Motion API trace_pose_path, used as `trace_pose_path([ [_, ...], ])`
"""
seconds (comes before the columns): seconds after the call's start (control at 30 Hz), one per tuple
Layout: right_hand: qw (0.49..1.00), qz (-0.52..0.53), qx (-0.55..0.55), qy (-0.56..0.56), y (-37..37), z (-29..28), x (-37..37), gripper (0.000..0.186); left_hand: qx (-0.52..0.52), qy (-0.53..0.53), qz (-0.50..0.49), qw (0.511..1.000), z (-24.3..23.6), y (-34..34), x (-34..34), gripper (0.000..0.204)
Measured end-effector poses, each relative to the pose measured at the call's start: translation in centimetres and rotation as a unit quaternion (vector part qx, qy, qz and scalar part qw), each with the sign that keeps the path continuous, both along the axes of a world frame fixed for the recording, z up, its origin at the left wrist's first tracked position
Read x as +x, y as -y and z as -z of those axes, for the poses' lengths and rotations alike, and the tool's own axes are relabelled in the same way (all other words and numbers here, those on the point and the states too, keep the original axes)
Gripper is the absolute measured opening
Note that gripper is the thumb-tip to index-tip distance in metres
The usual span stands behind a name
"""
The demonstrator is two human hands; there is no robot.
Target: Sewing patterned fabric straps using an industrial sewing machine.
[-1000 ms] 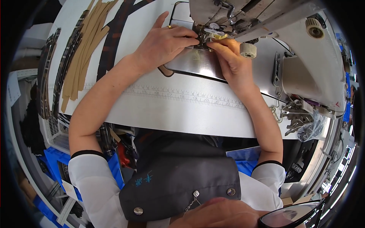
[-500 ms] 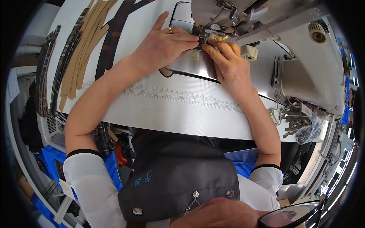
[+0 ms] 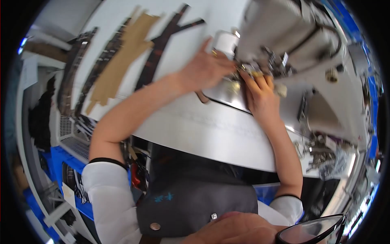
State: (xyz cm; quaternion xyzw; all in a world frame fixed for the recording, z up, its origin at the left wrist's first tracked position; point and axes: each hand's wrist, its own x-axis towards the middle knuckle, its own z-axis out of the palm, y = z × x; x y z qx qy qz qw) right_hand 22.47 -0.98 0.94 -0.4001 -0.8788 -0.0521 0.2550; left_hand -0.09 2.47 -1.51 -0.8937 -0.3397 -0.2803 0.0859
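My left hand [image 3: 203, 71] reaches from the left to the sewing machine's needle area [image 3: 243, 67], little finger raised, other fingertips bent together beside the presser foot. My right hand [image 3: 262, 99] is just right of it, fingers curled close under the machine head [image 3: 288, 28], near a small yellow part. Whatever the fingertips hold is hidden and blurred. Both hands are over the shiny metal bed plate [image 3: 227, 97] set into the white tabletop [image 3: 191, 134].
Tan strips [image 3: 118, 61], dark strips [image 3: 160, 46] and plaid strips [image 3: 71, 73] lie on the table's left. Blue bins [image 3: 79, 201] and a white basket [image 3: 69, 148] sit below the left edge. Metal attachments and crumpled plastic [image 3: 327, 160] lie at the right.
The view has shifted and blurred, so machine, strips and arms appear lower and mostly further right. Both hands remain at the needle area.
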Motion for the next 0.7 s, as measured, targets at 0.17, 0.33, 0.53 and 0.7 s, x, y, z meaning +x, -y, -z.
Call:
trace_pose_path([
  [0.17, 0.999, -0.002, -0.031, -0.027, -0.1, -0.5, -0.3, 0.034, -0.021, -0.025, -0.019, 0.999, -0.3, 0.1, 0.2, 0.026],
  [0.33, 0.983, 0.007, -0.140, -0.120, 1.0, -0.5, 1.2, 0.033, -0.025, -0.020, -0.020, 0.999, 0.0, 0.0, 0.2, 0.026],
  [0.53, 0.977, 0.014, -0.157, -0.142, 2.3, -0.8, 3.1, 0.027, -0.112, -0.056, -0.012, 0.992, -1.0, -0.5, 0.0, 0.027],
  [0.7, 0.971, 0.018, -0.180, -0.156, 1.7, -0.6, 3.2, 0.024, -0.288, -0.018, 0.051, 0.956, -2.9, -4.5, -1.0, 0.027],
])
